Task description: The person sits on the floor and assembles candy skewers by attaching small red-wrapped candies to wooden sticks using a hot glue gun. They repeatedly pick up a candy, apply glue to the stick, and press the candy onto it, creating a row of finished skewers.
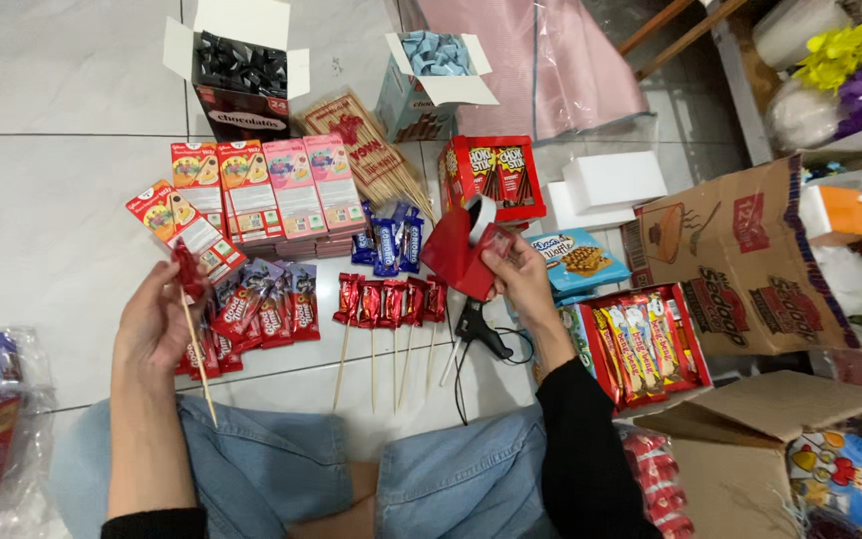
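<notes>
Landmark: the black glue gun lying on the white tiled floor, just in front of the person's knees.
Snack on skewer: a small red-wrapped snack fixed to the top of a thin wooden skewer; it is well to the left of the glue gun, raised above the floor, the stick slanting down toward the left knee.
Left hand: the left hand is held up with the forearm rising from the lap, back of the hand to the camera; its grip is closed on the skewer just below the snack.
Tape dispenser: a red handheld tape dispenser with a pale roll of tape at its top, held directly above the glue gun.
Right hand: the right hand, in a black sleeve, comes in from the right of the glue gun; its grip is clenched round the dispenser's body, thumb on the front.
Finished sticks: a row of red-wrapped snacks on skewers lies on the floor just left of the glue gun, sticks pointing toward the knees.
Loose wrappers: a heap of red and purple chocolate packs lies further left of the gun, between the row and the left hand.
Flat boxes: red and pink biscuit-stick boxes are fanned out beyond the heap, up and left of the gun.
Carton: a red open carton of chocolate bars stands just right of the gun.
Jeans: blue jeans cover the knees below the gun.
</notes>
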